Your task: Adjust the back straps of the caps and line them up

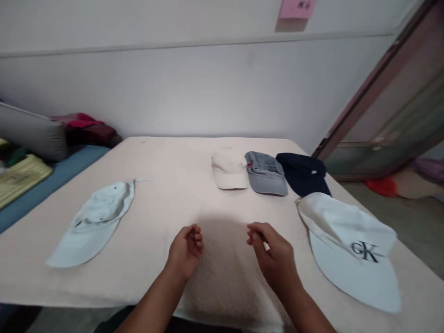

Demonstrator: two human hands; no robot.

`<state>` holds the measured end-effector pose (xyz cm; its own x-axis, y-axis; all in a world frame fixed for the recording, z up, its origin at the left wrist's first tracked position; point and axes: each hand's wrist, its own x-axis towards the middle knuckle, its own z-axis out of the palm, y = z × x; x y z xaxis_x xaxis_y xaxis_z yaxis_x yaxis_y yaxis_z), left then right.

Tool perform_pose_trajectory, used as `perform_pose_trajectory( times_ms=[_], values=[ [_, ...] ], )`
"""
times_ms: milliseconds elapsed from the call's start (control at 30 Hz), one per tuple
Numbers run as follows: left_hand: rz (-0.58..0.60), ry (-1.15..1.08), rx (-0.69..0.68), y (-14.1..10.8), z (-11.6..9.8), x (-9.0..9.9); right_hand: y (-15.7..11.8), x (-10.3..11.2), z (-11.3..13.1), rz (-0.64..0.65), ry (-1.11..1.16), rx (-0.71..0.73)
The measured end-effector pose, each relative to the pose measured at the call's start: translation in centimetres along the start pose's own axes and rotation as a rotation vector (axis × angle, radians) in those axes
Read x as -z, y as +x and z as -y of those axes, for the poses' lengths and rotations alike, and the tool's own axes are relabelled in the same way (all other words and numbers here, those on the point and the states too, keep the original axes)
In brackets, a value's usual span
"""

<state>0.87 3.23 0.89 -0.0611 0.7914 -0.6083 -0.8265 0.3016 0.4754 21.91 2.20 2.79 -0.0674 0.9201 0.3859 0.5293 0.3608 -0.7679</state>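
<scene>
My left hand (187, 247) hovers over the near middle of the cloth-covered table, its fingers curled in loosely and nothing in them. Opposite it, my right hand (272, 252) is also curled, thumb close to the fingertips, holding nothing. Nearest to the right hand lies a large white cap (347, 226) with dark letters on its front. On the left side rests a pale blue-white cap (104, 208), tilted, its strap end trailing out. Farther back sit a cream cap (230, 167), a grey-blue denim cap (265, 173) and a navy cap (303, 171), side by side.
The table (166, 162) has a light textured cover and meets a white wall (194, 92). At left, a grey cushion (33, 129) and folded cloths lie on a blue surface (79, 159). A framed door (385, 106) stands at right. A pink note (297, 8) hangs above.
</scene>
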Motion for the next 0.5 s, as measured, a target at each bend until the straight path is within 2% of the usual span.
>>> perform_pose_trajectory(
  times_ms=[100,333,500],
  values=[
    [-0.041,-0.095,-0.094,0.0,-2.8,1.7,0.5,-3.2,1.7,0.129,0.064,0.052],
    [-0.112,-0.307,-0.247,-0.2,-10.4,6.7,1.0,-9.5,4.3,0.316,0.138,0.077],
    [-0.176,-0.383,-0.257,-0.3,-13.3,10.1,1.0,-13.2,5.7,0.44,0.121,0.124]
  ],
)
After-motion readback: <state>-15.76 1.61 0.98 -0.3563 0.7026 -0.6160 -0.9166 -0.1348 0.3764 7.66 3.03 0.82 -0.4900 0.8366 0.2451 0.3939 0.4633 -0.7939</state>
